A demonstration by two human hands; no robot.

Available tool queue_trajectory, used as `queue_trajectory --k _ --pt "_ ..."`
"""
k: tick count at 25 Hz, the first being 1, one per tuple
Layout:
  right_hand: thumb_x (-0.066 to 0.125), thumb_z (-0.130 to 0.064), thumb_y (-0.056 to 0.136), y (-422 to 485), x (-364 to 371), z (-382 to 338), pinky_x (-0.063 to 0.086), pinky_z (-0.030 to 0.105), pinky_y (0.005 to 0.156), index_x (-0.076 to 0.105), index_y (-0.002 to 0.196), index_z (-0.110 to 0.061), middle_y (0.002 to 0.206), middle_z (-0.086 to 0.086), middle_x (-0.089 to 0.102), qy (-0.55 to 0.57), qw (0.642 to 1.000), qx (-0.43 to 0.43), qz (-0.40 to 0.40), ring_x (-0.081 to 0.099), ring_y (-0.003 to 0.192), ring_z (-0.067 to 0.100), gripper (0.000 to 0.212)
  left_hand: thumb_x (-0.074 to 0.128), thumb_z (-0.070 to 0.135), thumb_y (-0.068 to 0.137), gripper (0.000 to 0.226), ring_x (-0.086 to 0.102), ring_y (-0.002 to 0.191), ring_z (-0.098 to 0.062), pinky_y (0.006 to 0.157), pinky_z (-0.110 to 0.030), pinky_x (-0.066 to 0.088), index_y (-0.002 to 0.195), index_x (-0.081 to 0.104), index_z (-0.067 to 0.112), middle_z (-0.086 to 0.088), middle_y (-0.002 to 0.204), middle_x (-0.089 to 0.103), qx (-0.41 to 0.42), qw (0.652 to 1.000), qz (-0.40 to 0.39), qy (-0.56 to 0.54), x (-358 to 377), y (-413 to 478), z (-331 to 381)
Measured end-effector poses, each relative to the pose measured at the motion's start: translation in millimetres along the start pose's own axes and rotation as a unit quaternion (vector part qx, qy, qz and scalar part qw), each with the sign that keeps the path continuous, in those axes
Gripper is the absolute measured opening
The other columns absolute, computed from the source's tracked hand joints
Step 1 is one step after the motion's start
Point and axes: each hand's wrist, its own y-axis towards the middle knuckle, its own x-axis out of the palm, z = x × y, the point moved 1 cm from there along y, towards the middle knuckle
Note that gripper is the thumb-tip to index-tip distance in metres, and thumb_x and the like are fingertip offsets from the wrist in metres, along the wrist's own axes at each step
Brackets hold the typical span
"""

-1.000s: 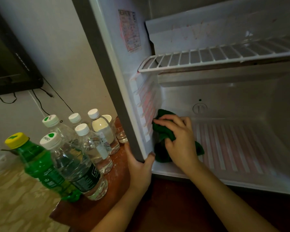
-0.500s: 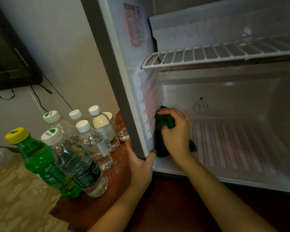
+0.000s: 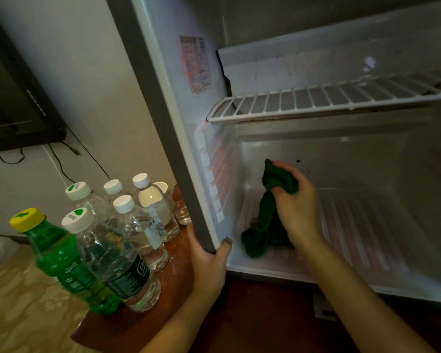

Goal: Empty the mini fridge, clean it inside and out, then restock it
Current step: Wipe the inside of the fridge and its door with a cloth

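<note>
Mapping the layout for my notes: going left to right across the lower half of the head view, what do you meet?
Green bottle → water bottles → left hand gripping the mini fridge by its edge → green cloth → right hand holding it.

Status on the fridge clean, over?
Left grip holds mini fridge front edge. Right grip clutches green cloth inside, near left wall. Bottles outside, left; nothing blocking.

**Dim Room, Soft Wide-Angle View**

Light is low and flat. The pale inside of the fridge [image 3: 367, 154] catches most of it, while the bottom of the frame sinks into shadow. The right hand [image 3: 294, 207] and its green cloth [image 3: 262, 225] look slightly blurred. Straight edges bow near the borders.
</note>
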Motion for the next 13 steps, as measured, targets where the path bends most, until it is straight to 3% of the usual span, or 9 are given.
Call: queue_trajectory --k 3,5,10,13 --pt "0.054 0.009 0.083 30 28 7 0.050 0.036 0.097 0.063 0.117 -0.018 0.118 0.004 0.062 -0.022 1.000 -0.003 -0.014 0.060 0.108 0.020 0.044 0.075 0.035 0.063 0.087 0.047 0.122 -0.011 0.105 -0.047 0.042 0.132 0.027 0.056 0.004 0.135 0.045 -0.012 1.000 0.013 0.015 0 1 -5" --pt "0.056 0.005 0.084 24 51 8 0.046 0.035 0.102 0.061 0.123 -0.019 0.120 0.002 0.061 -0.017 0.999 0.011 -0.042 0.059 0.110 0.018 0.046 0.073 0.042 0.060 0.090 0.045 0.126 -0.017 0.105 -0.052 0.039 0.136 0.025 0.053 0.002 0.138 0.044 -0.016 0.999 0.027 0.026 0 2 -10" --pt "0.058 -0.002 0.078 -55 50 9 0.044 0.031 0.100 0.060 0.122 -0.029 0.114 -0.015 0.057 -0.019 0.992 -0.099 -0.075 0.054 0.112 0.014 0.052 0.075 0.039 0.061 0.093 0.047 0.127 -0.024 0.104 -0.058 0.038 0.142 0.032 0.031 -0.005 0.137 0.049 -0.003 0.999 0.037 0.004 0 7 -16" --pt "0.057 0.000 0.076 -36 49 15 0.045 0.036 0.099 0.062 0.118 -0.028 0.116 -0.015 0.058 -0.040 0.989 -0.132 -0.059 0.053 0.112 0.017 0.051 0.076 0.040 0.060 0.092 0.049 0.124 -0.020 0.103 -0.055 0.040 0.141 0.032 0.036 -0.001 0.134 0.050 -0.001 1.000 0.021 0.000 1 7 -13"
